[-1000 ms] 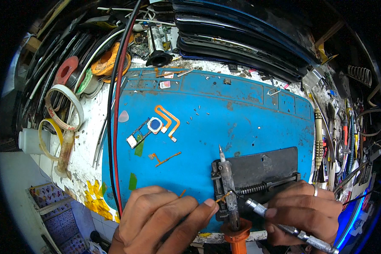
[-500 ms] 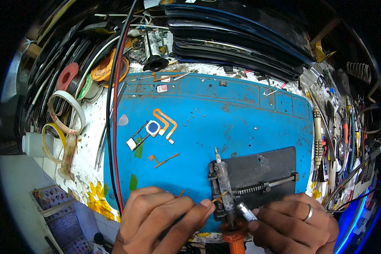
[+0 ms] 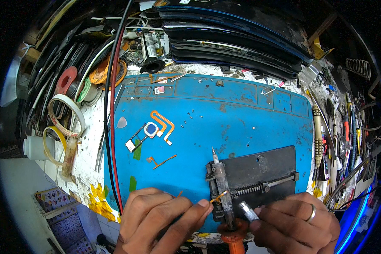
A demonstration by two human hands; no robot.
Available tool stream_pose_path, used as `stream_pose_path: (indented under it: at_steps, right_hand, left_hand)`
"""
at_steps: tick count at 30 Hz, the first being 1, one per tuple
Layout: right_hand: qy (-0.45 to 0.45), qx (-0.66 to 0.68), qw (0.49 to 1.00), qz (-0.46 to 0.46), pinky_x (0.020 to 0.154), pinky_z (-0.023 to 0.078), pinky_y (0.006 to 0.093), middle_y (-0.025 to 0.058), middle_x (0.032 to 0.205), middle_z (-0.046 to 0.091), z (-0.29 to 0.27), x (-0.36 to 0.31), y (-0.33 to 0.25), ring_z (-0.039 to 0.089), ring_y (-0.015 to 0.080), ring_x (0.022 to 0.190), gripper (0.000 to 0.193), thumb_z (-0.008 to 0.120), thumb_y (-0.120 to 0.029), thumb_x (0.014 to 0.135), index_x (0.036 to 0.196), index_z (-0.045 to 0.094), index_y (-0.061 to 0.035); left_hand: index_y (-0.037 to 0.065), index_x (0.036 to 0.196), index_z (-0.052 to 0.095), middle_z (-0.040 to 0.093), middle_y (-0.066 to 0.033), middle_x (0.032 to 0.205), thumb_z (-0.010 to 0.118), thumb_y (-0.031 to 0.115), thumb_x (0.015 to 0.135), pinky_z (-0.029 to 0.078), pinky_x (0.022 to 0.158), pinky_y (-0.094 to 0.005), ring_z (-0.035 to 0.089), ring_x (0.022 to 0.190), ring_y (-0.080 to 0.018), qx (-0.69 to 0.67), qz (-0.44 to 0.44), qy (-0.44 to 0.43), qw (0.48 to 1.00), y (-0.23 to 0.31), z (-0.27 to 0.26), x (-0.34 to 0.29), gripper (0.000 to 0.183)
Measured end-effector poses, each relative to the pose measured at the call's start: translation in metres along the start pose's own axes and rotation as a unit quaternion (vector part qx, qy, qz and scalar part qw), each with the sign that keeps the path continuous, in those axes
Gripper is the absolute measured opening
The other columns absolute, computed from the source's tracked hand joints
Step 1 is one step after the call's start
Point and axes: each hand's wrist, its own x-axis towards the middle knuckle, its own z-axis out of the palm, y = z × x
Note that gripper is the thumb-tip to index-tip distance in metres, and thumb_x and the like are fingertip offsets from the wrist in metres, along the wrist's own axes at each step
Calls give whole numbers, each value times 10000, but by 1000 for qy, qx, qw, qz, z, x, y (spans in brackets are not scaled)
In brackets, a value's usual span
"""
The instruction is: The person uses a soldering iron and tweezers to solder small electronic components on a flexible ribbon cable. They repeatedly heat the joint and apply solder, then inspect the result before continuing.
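My left hand [image 3: 161,220] pinches a thin orange flex cable [image 3: 216,199] between thumb and forefinger. The cable's far end lies over the grey metal barrel of a soldering iron [image 3: 221,178]. That iron has an orange handle and points away from me, lying across the left edge of a black spring clamp holder [image 3: 266,169]. On the iron's other side, my right hand [image 3: 296,222], with a ring on one finger, grips a silver cylindrical metal tool [image 3: 247,210]. Its end sits close beside the barrel; the rest is hidden in the fingers.
A blue work mat [image 3: 190,148] bears a button with an orange flex [image 3: 150,129], another small flex [image 3: 161,162] and tiny screws. Red and black cables [image 3: 111,127] cross the left side. Tape rolls [image 3: 65,114], stacked dark panels [image 3: 233,42] and hand tools [image 3: 345,131] surround the mat.
The flex cable's end has shifted slightly to the right across the iron's barrel. The whole view has moved a little; both hands keep nearly the same pose.
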Motion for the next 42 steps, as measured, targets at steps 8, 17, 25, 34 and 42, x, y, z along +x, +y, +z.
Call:
stream_pose_path:
  at_steps: [8,17,25,34,42]
  right_hand:
    - [17,75,996,38,639,575,344,173,812,684,0,-1,2,686,269,754,253,734,26,617,852,676,100]
    - [18,76,995,65,610,568,308,178,805,683,1,2,-2,687,260,742,248,723,63,607,846,668,101]
    - [21,83,994,72,596,569,292,167,803,686,2,2,-1,686,237,730,171,711,62,701,864,667,87]
    - [31,83,993,76,588,571,292,169,821,689,5,0,-2,681,222,713,93,705,21,769,844,665,59]
    - [37,76,993,81,640,579,312,169,832,690,4,-1,-2,689,239,748,134,719,-6,781,869,645,63]
  left_hand:
    - [118,834,694,587,-5,737,836,41,621,448,600,-319,542,680,-189,6,-1,0,1000,0,0,0,268]
    - [111,809,699,586,-8,733,846,41,583,443,582,-318,536,665,-190,5,8,13,1000,-1,1,0,278]
    - [139,818,695,589,7,751,853,46,582,454,603,-321,542,681,-187,8,-2,5,1000,0,0,-2,298]
    - [149,831,693,584,14,768,853,50,588,458,617,-319,540,696,-182,11,-9,-4,1000,2,-1,-2,307]
    - [141,840,697,583,9,767,850,35,583,450,600,-313,537,691,-183,4,1,4,1000,0,0,-2,317]
